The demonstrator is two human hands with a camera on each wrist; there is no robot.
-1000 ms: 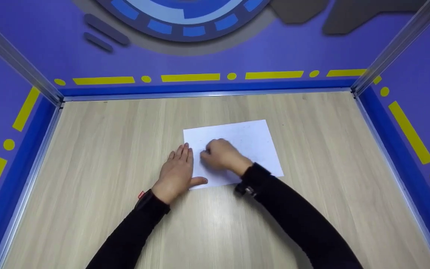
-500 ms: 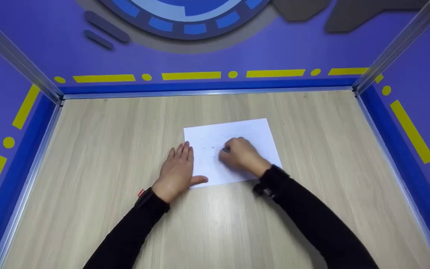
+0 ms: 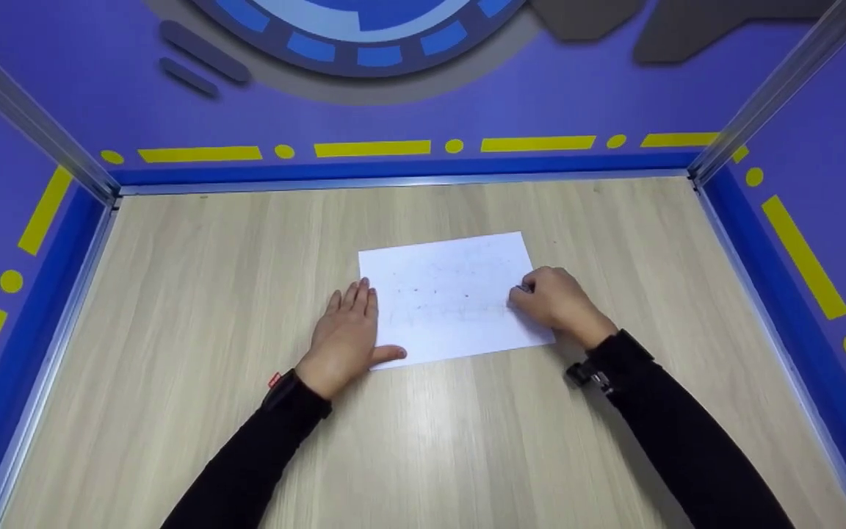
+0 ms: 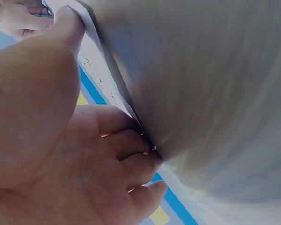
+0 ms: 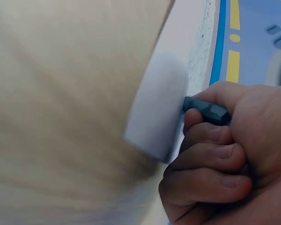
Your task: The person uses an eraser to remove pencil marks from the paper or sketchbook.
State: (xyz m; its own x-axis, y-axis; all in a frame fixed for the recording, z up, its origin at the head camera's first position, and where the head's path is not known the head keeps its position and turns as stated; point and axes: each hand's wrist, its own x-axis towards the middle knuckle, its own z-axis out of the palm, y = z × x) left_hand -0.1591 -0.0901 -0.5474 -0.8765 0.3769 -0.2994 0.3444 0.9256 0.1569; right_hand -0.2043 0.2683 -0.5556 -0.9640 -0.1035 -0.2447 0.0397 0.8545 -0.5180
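A white sheet of paper [image 3: 452, 330] lies on the table, marked with faint grey smudges and several dark specks. My left hand [image 3: 346, 338] rests flat on its left edge, fingers straight and thumb spread over the near corner. In the left wrist view the left hand [image 4: 84, 154] shows its palm side beside the paper's edge. At the paper's right edge my right hand [image 3: 559, 305] pinches a small dark eraser [image 5: 208, 111], dark green and faceted in the right wrist view. Curled fingers [image 5: 201, 187] of the right hand cover part of it.
Pale wood-grain table [image 3: 210, 294] surrounds the paper. A purple back wall [image 3: 393, 121] with yellow marks and similar side walls enclose the table, with metal rails [image 3: 408, 180] along the edges.
My right hand has moved to the right across the paper, from near my left hand to the right edge. More dark specks show along its path. My left hand stays in place.
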